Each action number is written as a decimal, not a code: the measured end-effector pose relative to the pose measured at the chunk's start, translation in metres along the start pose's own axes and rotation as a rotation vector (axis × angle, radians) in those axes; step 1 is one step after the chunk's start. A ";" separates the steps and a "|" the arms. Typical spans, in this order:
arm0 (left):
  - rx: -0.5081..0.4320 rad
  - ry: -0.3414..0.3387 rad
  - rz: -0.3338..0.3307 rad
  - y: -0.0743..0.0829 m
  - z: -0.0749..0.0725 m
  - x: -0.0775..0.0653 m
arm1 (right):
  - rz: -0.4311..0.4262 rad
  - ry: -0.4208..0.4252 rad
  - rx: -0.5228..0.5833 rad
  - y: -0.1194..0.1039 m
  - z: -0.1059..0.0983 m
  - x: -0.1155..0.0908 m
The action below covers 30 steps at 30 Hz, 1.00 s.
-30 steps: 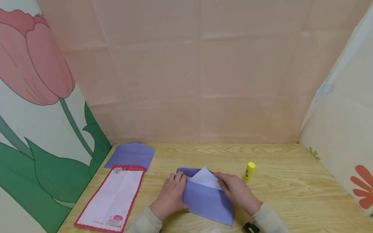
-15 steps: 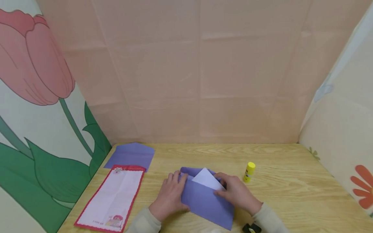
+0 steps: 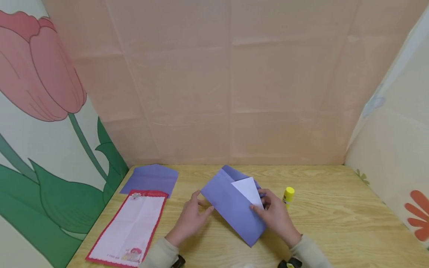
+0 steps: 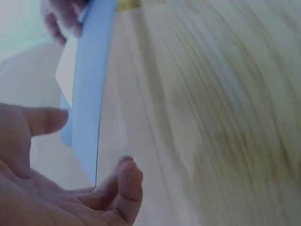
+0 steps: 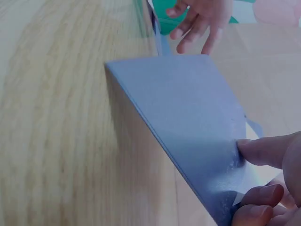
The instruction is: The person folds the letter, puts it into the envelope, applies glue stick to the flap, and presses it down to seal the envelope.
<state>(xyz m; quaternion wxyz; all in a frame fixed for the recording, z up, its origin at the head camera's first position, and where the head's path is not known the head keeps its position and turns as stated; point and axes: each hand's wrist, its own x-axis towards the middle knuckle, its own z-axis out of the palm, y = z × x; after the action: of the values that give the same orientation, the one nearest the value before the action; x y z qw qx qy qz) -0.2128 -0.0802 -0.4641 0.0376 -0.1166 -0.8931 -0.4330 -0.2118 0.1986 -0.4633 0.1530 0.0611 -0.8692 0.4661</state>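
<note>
My right hand [image 3: 276, 216] pinches a purple envelope [image 3: 228, 210] at its right end, thumb on the front and fingers behind. A white folded paper [image 3: 248, 189] sticks out of the envelope's open top near that thumb. The envelope is tilted, its left end raised toward the back and its lower corner toward me. At its left corner my left hand [image 3: 191, 220] is spread, thumb and fingers apart. In the left wrist view, the envelope's edge [image 4: 89, 99] passes between the left thumb [image 4: 49, 121] and the fingers, which are not closed round it.
A second purple envelope [image 3: 151, 178] lies at the table's back left corner. In front of it lies red-bordered letter paper [image 3: 132, 223], overlapping its edge. A yellow glue stick [image 3: 289, 192] stands just behind my right hand. Printed sheets and a plain backdrop [image 3: 228, 93] bound the table.
The envelope has turned clockwise, its left end lifting toward the back. The left hand has let go and drawn slightly left; the right hand keeps its grip.
</note>
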 end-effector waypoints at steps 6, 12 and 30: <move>-0.255 -0.082 -0.035 0.004 -0.002 0.002 | 0.101 0.026 0.027 -0.006 0.000 -0.001; -0.483 -0.224 -0.009 0.009 0.004 0.004 | 0.154 0.042 0.120 -0.011 0.004 -0.001; -0.398 -0.259 0.052 0.010 0.003 0.005 | -0.032 -0.013 0.128 -0.012 0.000 -0.009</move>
<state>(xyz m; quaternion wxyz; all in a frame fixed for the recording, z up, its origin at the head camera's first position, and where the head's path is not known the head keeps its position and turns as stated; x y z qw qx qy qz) -0.2147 -0.0709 -0.4579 -0.0900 -0.1994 -0.7842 -0.5806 -0.2000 0.1914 -0.4563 0.1506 0.0878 -0.8376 0.5176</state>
